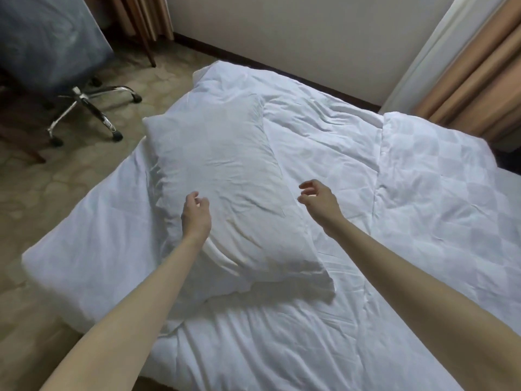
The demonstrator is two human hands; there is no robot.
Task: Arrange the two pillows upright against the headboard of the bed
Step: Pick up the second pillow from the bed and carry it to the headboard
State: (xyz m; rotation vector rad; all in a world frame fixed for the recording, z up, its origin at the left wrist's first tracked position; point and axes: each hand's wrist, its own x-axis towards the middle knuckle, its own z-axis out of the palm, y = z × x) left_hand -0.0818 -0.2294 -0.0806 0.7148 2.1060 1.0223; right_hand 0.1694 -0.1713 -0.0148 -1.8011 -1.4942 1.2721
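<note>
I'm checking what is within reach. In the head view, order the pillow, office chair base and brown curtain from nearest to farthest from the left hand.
1. pillow, directly under the left hand
2. office chair base, upper left on floor
3. brown curtain, far right

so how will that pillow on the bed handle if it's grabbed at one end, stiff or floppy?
Likely floppy: the pillow is puffy and creased, and its near corner sags flat onto the duvet. Probably light for its bulk, since it barely dents the bedding. It shouldn't roll or slide, as cloth lies on cloth. Both the left hand and right hand hover open, so a two-handed grab looks sensible.
</note>
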